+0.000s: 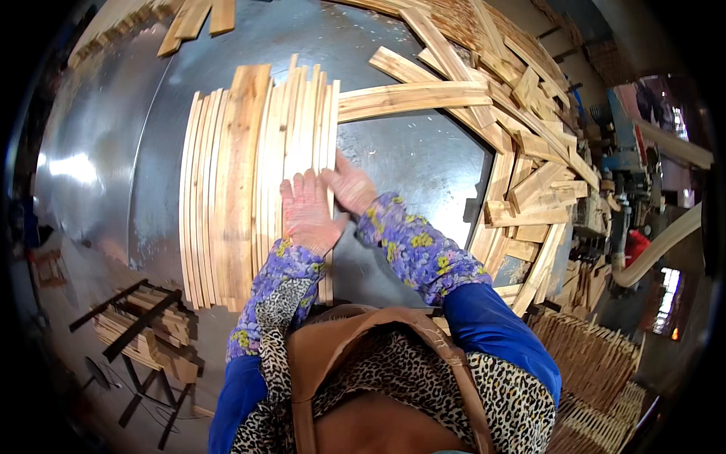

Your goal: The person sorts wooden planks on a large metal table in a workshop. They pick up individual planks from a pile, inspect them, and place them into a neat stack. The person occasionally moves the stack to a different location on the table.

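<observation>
Setting: a person stands at a round sheet-metal table [408,163], seen from above, forearms in flowered sleeves coming in from the lower edge.
Slats: a row of thin wooden slats [249,189] lies flat on the table, packed edge to edge, just ahead of the person and a little to their left.
Long axis: each slat runs lengthwise away from the person, near end toward the body, far end toward the table's middle; the lens bends them slightly.
Left hand [308,212]: gloved, open and flat, palm down on the right-hand slats, apparently pressing them level.
Right hand [350,187]: gloved, open, fingers spread against the row's right edge, seemingly pushing it tight; it grips nothing.
Loose boards [522,151]: heaped crosswise along the table's right rim, well apart from the row.
One long board [412,98]: lies sideways, touching the row's far right corner.
Floor, lower left: a small wooden rack [144,325].
</observation>
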A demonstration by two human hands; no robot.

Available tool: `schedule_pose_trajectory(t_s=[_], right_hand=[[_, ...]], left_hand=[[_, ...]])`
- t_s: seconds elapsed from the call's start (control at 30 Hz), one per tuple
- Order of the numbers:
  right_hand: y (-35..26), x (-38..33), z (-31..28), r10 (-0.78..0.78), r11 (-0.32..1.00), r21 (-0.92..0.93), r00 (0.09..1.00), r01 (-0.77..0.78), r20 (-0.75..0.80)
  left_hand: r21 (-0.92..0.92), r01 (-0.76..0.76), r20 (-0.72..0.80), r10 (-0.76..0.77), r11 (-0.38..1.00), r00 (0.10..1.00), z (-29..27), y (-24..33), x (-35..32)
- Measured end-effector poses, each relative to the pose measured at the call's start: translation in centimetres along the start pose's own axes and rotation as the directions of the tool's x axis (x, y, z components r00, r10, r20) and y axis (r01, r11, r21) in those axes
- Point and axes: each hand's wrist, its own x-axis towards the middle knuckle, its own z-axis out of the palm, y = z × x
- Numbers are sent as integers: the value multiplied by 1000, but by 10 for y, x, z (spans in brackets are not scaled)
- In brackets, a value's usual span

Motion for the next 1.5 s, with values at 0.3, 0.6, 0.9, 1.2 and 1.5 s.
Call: schedule_pose_trajectory(t_s=[0.3, 0.6, 0.9, 1.2, 1.5], right_hand=[[117, 54, -304, -17, 721, -628, 899, -293, -438], [222, 63, -377, -79, 594, -770, 936, -232, -343], [170, 61, -445, 30, 888, -450, 990, -91, -140], [192, -42, -214, 0, 896, 443, 998, 27, -62], [173, -142, -70, 89, 781, 624, 994, -25, -71]], left_hand=[[90, 63, -32, -61, 994, 998, 1, 51, 3], [71, -18, -56, 22, 997, 998, 45, 115, 248], [-310, 199, -101, -240, 930, 965, 56, 68, 247], [-722, 559, 667, -197, -407, 719, 120, 89, 33], [-777, 504, 582, -123, -378, 804, 93, 97, -48]])
